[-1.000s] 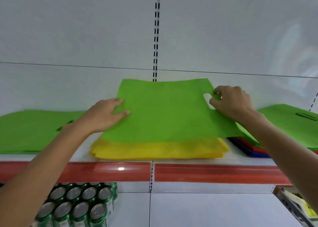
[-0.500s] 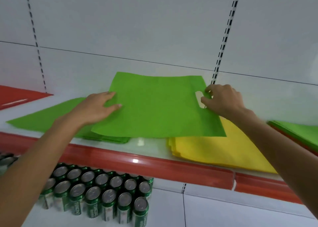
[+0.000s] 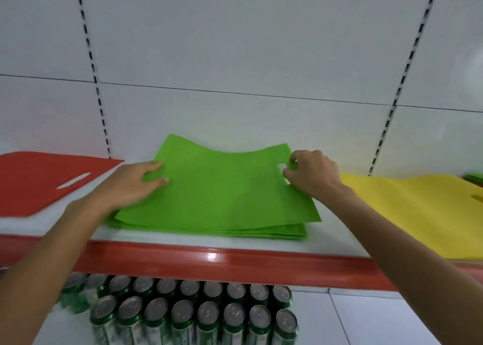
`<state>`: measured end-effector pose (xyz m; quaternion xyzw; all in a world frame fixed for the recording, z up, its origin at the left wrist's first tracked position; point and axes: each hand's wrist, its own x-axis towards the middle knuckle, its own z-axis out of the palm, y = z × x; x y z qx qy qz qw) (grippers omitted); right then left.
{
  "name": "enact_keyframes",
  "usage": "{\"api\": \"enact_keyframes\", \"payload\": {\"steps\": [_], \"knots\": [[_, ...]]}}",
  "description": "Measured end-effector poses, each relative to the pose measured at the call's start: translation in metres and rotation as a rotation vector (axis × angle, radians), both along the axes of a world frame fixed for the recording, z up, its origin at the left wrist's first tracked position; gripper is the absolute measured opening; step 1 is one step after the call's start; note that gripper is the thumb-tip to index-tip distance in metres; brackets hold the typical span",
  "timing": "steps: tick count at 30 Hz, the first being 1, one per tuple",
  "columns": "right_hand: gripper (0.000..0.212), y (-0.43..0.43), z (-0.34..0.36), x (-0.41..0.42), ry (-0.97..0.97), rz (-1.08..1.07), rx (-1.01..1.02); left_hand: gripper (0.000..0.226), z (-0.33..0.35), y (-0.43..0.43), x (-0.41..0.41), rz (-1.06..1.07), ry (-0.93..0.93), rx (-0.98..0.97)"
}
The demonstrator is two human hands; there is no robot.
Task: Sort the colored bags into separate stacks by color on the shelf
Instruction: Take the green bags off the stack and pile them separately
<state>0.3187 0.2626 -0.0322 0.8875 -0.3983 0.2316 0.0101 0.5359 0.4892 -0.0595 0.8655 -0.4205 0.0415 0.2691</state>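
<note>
At the left end of the shelf (image 3: pixel 337 236) lies a red bag (image 3: pixel 44 185), flat, its handle slot showing. Just right of it the left hand (image 3: pixel 130 185) rests with straight, spread fingers (image 3: pixel 153 181) on the left edge of the top green bag (image 3: pixel 224 190), pressing rather than gripping; that bag lies over the green stack (image 3: pixel 209 231) in the middle of the shelf, its far edge raised in a shallow wave and its near right corner overhanging the stack. At its right edge the right hand (image 3: pixel 312 176) curls its fingers (image 3: pixel 294 160) round the rim of the handle cutout (image 3: pixel 281 165), pinching the fabric; further right a yellow stack (image 3: pixel 418 208) lies apart from the green, and a further green bag (image 3: pixel 474 178) peeps in at the frame's edge. The step in hand looks to be laying this bag on its own colour's stack; the next move, I judge, calls for squaring its edges with those below, flattening the raised edge, then letting go. The shelf is white with a glossy red front strip (image 3: pixel 209 262); behind it stands a white back wall (image 3: pixel 235 44) with slotted uprights (image 3: pixel 90 57); below, green cans (image 3: pixel 196 316) stand in rows on a lower shelf (image 3: pixel 379 323).
</note>
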Motion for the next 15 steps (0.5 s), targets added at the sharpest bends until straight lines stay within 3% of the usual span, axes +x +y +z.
{"api": "enact_keyframes", "payload": {"steps": [7, 15], "knots": [[0.032, 0.019, -0.026, 0.019, -0.024, -0.052, 0.084, 0.057, -0.018, 0.011, 0.027, -0.025, 0.039, 0.062], [0.035, 0.022, -0.037, 0.023, -0.015, -0.038, 0.117, 0.053, -0.024, 0.014, 0.037, -0.035, 0.067, -0.013]]}}
